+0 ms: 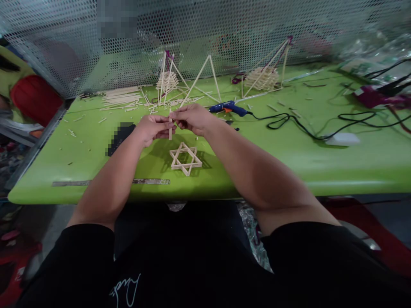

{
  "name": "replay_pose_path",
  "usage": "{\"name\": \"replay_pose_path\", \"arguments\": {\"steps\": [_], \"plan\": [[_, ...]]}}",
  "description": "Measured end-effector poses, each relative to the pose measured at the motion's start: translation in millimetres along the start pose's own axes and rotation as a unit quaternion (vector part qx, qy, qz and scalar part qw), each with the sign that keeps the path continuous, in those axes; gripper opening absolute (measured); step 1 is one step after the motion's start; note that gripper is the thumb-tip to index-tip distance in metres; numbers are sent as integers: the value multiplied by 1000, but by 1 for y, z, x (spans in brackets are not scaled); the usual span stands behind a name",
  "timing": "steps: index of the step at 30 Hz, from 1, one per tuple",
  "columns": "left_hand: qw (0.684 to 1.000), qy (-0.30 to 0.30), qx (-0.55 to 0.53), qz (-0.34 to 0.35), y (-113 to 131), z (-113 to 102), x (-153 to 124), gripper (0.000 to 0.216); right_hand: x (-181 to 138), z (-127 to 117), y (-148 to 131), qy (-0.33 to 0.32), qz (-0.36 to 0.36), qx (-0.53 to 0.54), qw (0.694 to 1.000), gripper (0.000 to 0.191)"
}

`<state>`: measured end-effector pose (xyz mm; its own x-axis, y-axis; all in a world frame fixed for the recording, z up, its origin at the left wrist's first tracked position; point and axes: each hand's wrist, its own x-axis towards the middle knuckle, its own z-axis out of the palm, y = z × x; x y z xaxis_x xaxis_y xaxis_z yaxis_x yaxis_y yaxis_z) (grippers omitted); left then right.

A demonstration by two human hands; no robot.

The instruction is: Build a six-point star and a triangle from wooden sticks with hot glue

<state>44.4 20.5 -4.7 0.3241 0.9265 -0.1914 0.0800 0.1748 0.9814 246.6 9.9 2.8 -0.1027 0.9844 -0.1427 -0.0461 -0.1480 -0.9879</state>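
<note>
Left hand (153,128), right hand (192,118) pinch stick (170,134) — upright.

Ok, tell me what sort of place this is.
Probably a craft workbench: stick frames stand at the back of the green table, a blue glue gun lies nearby, and the left hand and right hand pinch one stick above a stick star.

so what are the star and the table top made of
Star: thin pale sticks, matte, likely bare wood or bamboo, same as the stick the left hand and right hand pinch. Table top: smooth lime green with soft sheen, probably plastic or laminate.
</note>
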Motion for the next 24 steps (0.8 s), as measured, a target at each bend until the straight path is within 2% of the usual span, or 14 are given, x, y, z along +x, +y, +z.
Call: {"name": "replay_pose_path", "arguments": {"steps": [12,14,16,18,20,21,24], "plan": [[1000,17,5,9,1,0,0,24,-4,1,-4,-20,-18,-32,999,27],[1000,18,5,9,1,-1,1,24,-7,-9,-11,-26,-31,-66,997,30],[1000,18,3,9,2,-3,1,23,-13,-31,-21,-18,-67,-164,984,34],[1000,21,-2,9,2,-5,2,22,-22,-62,-31,45,-120,-330,935,37],[1000,24,-7,6,1,-6,2,22,-30,-93,-36,93,-126,-457,876,33],[1000,25,-9,5,1,-6,3,22,-33,-105,-37,86,-96,-513,849,31],[999,31,-12,0,1,-6,2,22,-36,-124,-30,-7,15,-648,761,25]]}}
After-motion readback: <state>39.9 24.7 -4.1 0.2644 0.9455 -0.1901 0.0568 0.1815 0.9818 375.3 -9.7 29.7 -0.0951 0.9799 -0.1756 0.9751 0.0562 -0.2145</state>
